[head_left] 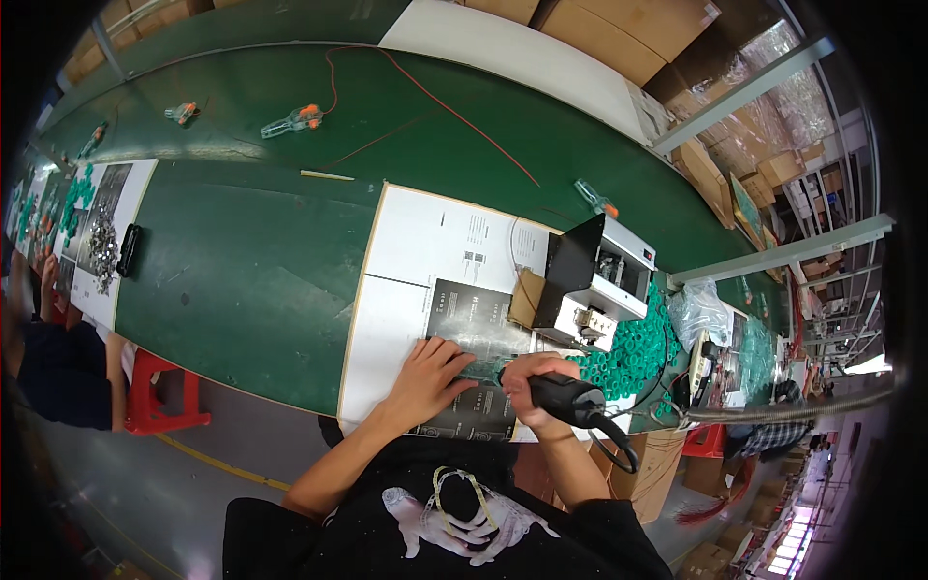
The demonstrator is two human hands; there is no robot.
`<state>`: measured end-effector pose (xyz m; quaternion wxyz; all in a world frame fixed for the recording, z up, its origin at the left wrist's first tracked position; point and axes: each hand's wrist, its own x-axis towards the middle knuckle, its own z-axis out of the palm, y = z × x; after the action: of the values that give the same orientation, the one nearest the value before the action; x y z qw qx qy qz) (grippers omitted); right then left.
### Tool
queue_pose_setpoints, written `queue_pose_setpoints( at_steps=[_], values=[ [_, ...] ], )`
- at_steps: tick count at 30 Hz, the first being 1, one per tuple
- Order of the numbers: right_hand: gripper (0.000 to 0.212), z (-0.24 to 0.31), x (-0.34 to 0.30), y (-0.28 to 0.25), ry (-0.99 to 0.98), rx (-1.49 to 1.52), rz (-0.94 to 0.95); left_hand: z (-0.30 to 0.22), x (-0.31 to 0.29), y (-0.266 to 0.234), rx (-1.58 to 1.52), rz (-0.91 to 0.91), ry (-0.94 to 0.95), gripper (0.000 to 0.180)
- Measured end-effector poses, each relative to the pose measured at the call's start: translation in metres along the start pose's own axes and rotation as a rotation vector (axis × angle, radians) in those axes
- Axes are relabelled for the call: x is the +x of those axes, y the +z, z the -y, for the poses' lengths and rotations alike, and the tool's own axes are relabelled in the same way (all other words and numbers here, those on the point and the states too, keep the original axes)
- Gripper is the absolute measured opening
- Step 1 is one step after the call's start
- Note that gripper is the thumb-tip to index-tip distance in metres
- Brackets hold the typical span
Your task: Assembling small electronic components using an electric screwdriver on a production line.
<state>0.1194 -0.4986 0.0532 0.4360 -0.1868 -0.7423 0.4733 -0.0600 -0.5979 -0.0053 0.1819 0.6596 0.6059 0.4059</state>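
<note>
My right hand [530, 389] is wrapped round a black electric screwdriver [570, 400], its cord looping down at the rear end. The tool's front points left, toward my left hand [427, 380]. Thumb and forefinger of that hand close about a small greenish see-through piece [480, 368] just ahead of the tool's tip; its details are too small to make out. Both hands are low over a black printed panel [480, 314] on a white printed sheet [411, 232]. Right of them lies a heap of green plastic rings [633, 350].
A black and silver machine [599, 280] stands beyond my right hand. Clear bottle-shaped pieces with orange parts [293, 122] lie on the green bench [251, 261]. A metal post [783, 249] rises at right. Another person sits far left near a red stool [164, 396].
</note>
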Motion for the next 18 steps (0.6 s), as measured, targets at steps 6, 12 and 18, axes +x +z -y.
queue_pose_setpoints(
  at_steps=[6, 12, 18],
  values=[
    [0.030, 0.001, 0.010, 0.005, 0.021, 0.022, -0.070, -0.001, 0.000, 0.001, 0.009, 0.017, -0.026, 0.039],
    [0.027, 0.046, 0.066, -0.052, -0.132, 0.025, -0.740, -0.002, -0.001, 0.001, 0.019, 0.001, -0.006, 0.039],
    [0.024, 0.039, 0.079, -0.079, -0.047, -0.056, -0.718, 0.001, -0.004, 0.003, 0.021, -0.034, 0.000, 0.041]
  ],
)
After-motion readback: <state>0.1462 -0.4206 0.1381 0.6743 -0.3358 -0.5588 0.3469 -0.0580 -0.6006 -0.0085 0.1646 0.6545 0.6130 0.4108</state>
